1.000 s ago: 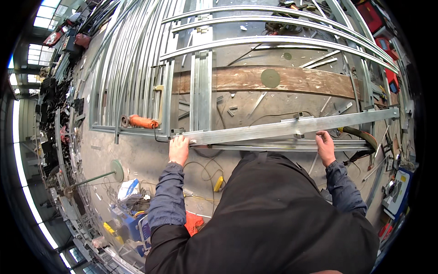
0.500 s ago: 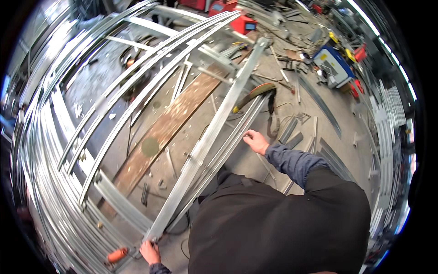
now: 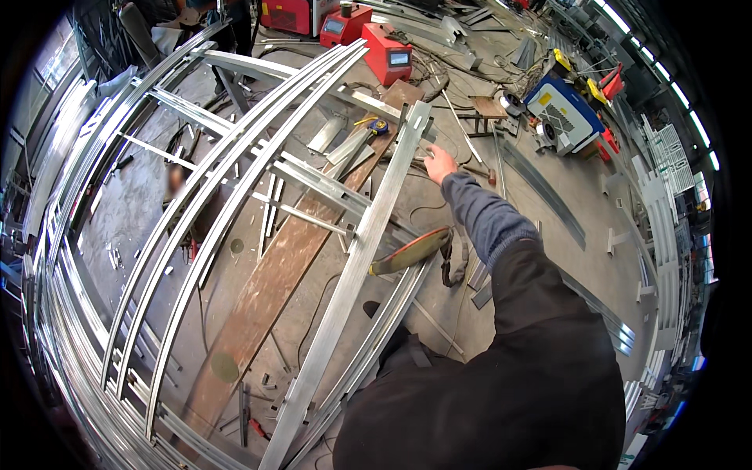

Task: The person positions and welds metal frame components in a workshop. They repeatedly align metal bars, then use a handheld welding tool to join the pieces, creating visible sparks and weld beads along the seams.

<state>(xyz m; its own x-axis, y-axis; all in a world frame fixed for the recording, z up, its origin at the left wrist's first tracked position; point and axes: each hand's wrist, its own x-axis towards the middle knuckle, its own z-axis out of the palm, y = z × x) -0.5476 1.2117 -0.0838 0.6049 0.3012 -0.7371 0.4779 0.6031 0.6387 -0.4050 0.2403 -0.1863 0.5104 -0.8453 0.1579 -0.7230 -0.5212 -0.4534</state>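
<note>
metal beam [image 3: 352, 270] slants just beside the right fingers [image 3: 432, 159].

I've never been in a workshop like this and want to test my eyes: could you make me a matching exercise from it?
Things:
1. Wooden plank
2. Right hand
3. Tape measure
4. Boxy machine just beyond the plank's far end

Colours and places:
A. Blue and yellow
B. Red, with a small screen
C. Beside the wide metal bar, near its far end
D. Brown and worn

Right pairs: 1-D, 2-C, 3-A, 4-B
</note>
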